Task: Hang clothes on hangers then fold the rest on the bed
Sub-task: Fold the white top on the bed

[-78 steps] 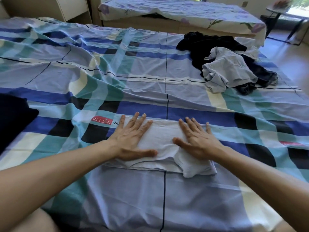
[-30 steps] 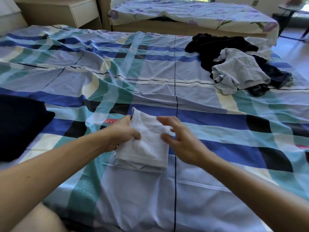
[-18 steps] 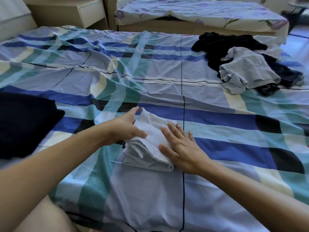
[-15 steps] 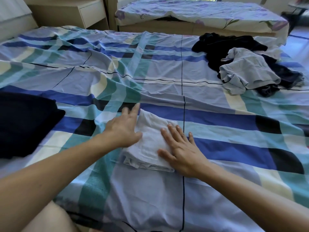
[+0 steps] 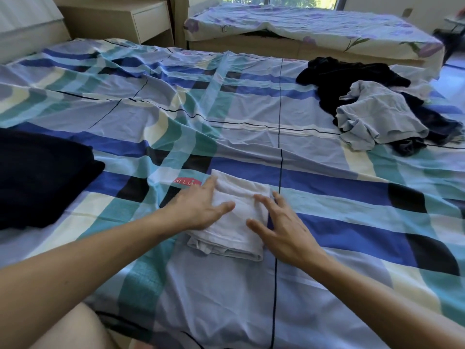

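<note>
Single head-worn view, forward and down, close over the bed (image 5: pixel 226 298).

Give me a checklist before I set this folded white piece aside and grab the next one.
1. White garment folded compact: ok.
2. Near edge layers flush: not ok, one layer sticks out.
3. Left hand open, flat on it: ok.
4. Right hand open at its right edge: ok.
5. Dark folded garment at left to stack beside: ok.
6. Next clothes waiting in the unfolded pile: ok.

White garment (image 5: pixel 234 222), blue-teal plaid sheet (image 5: pixel 251 109)
</note>
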Demonstrator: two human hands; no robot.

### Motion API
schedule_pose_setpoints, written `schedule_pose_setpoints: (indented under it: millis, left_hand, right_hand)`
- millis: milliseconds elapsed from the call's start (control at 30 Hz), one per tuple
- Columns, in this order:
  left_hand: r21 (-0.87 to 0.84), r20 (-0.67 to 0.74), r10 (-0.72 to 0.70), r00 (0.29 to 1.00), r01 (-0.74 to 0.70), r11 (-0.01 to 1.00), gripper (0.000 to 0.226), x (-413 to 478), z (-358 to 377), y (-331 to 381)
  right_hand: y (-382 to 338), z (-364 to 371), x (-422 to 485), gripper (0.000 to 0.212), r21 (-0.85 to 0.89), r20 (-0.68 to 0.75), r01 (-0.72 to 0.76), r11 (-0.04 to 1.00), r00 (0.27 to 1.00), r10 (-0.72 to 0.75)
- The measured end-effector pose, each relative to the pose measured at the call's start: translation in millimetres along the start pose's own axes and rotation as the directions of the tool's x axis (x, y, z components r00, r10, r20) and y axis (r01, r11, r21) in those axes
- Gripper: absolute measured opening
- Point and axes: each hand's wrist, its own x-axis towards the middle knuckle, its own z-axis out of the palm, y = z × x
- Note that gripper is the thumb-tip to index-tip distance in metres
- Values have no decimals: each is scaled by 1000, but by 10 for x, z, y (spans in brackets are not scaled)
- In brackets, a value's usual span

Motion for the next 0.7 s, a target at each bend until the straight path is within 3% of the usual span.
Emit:
schedule_pose_setpoints:
  millis: [167,300,433,500,567,600,700]
  left_hand:
    - [-296,2,36,999,-34,954,83,-58,-12,-126]
    - [-548,-21,52,998,-55,834,77,-133,25,-160]
    - [-586,47,94,994,-49,809,62,-211,-28,-154]
    - [-663,84,140,987,-50,747,53,-228,-120,-208]
    - [-714,75,156,985,-56,697,49,-244,-273,-317]
    - [-720,42,147,988,-72,690,48,-253,-385,-435]
    - [-732,-75,116,990,-134,668,45,-315,-778,-873]
  right_hand:
    - [7,19,-8,53,173,-85,10,985,996,4]
    - [-38,-2,2,43,568,15,-101,817,994,113]
    - [-134,-64,-20,36,683,121,-187,706,982,142]
    - [-286,-90,-7,52,718,173,-203,666,979,112]
    - [-486,-87,56,93,723,175,-176,668,982,69]
    - [-623,-48,136,103,752,171,-159,640,984,42]
    - [-1112,96,423,112,836,136,-93,541,990,-40]
